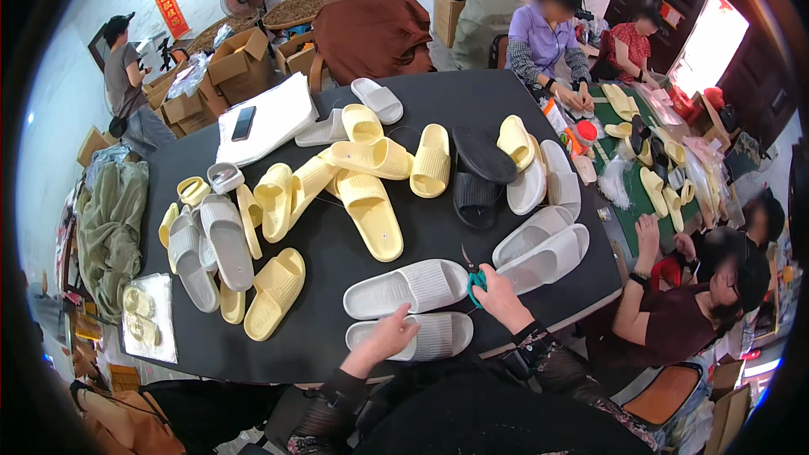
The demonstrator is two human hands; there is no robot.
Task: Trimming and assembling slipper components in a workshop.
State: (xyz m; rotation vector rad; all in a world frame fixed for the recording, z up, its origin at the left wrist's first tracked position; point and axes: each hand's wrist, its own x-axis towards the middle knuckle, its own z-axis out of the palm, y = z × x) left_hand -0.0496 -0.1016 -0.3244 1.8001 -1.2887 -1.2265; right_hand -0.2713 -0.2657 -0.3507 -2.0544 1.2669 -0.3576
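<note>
My right hand (501, 300) is closed around the teal handles of a pair of scissors (477, 284), whose dark blades point away from me. Just left of it lies a grey slide slipper (404, 288) with a ribbed strap. A second grey slipper (442, 335) is nearest me, parallel to the first. My left hand (389, 335) rests over these two slippers, its index finger stretched out and its thumb apart from it; I see nothing held in it. More grey slippers (548, 257) sit to the right of the scissors. A yellow slipper (371, 217) lies beyond my hands.
Yellow and grey slippers (226, 240) cluster at the left of the black table (337, 362). Black slippers (479, 190) lie toward the right. A phone (243, 123) rests on white sheets (278, 131). Co-workers sit at a green table (628, 227) to the right; one person (674, 303) is close by.
</note>
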